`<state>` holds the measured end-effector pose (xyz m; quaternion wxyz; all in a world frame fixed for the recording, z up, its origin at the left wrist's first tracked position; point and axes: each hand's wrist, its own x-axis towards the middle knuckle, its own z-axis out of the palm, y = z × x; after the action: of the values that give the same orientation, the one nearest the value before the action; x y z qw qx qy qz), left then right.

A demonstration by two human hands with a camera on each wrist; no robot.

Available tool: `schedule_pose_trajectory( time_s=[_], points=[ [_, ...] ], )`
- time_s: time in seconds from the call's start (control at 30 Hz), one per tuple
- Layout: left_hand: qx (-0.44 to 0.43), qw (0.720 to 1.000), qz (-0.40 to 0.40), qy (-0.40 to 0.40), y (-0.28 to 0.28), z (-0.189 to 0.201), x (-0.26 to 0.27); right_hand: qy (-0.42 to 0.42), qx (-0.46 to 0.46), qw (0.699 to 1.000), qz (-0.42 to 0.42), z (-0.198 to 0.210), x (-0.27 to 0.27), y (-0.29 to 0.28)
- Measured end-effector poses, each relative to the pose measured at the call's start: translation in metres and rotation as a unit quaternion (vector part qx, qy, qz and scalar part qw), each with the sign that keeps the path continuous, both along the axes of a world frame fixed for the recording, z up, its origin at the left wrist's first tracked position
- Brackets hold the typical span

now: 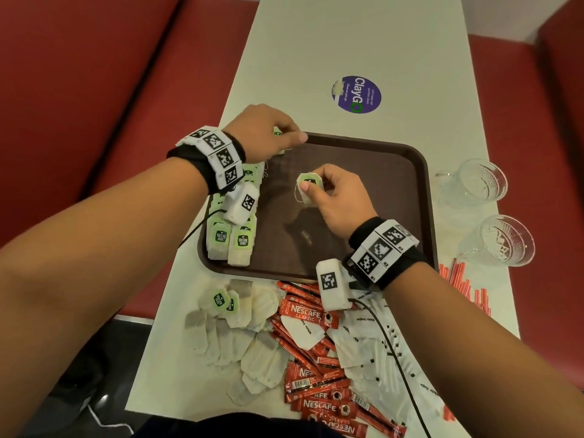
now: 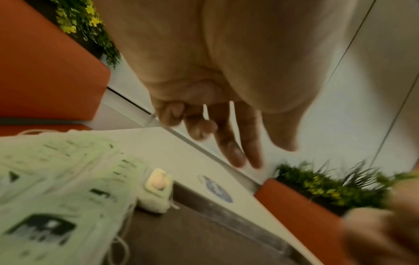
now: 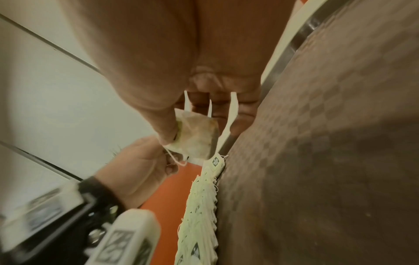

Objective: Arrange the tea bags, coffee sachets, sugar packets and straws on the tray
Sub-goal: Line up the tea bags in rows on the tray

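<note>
A brown tray (image 1: 379, 184) lies on the white table. Rows of green-tagged tea bags (image 1: 234, 238) line its left side and also show in the left wrist view (image 2: 56, 179) and right wrist view (image 3: 199, 215). My left hand (image 1: 294, 140) hovers at the tray's far left corner over the last tea bag (image 1: 277, 131) of the row, fingers (image 2: 229, 152) loose and holding nothing. My right hand (image 1: 313, 188) is over the tray's middle, pinching one tea bag (image 1: 308, 183) between thumb and fingers (image 3: 197, 136). Loose tea bags (image 1: 240, 343), red coffee sachets (image 1: 306, 311), white sugar packets (image 1: 373, 343) and red straws (image 1: 461, 279) lie on the table.
Two clear glasses (image 1: 480, 181) (image 1: 505, 241) stand right of the tray. A purple round sticker (image 1: 356, 94) is on the table beyond it. Red benches (image 1: 94, 90) run along both sides. A black cable (image 1: 392, 349) crosses the sugar packets.
</note>
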<state>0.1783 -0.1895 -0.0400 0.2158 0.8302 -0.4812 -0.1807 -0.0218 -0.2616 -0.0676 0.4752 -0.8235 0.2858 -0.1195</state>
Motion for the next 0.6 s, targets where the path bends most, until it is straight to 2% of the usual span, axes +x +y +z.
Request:
schedule_pose_trajectory(
  time_s=[0.1,0.2,0.33,0.47,0.6],
  points=[
    [0.009,0.992,-0.075,0.103,0.02,0.015,-0.019,-0.011,0.006,1.0,-0.005,0.002,0.003,-0.001],
    [0.004,0.99,-0.108,0.093,0.034,0.012,-0.029,-0.013,0.005,1.0,-0.006,0.003,0.006,-0.001],
    [-0.05,0.995,-0.062,0.062,0.042,0.008,-0.03,0.008,-0.008,1.0,0.0,0.0,0.008,0.001],
    [-0.057,0.994,-0.037,0.08,0.045,0.002,-0.031,0.034,-0.024,0.999,0.02,-0.001,0.009,0.001],
    [-0.055,0.995,0.059,0.066,0.031,0.0,-0.009,0.099,-0.019,0.992,0.078,-0.002,0.001,0.001]
  ],
)
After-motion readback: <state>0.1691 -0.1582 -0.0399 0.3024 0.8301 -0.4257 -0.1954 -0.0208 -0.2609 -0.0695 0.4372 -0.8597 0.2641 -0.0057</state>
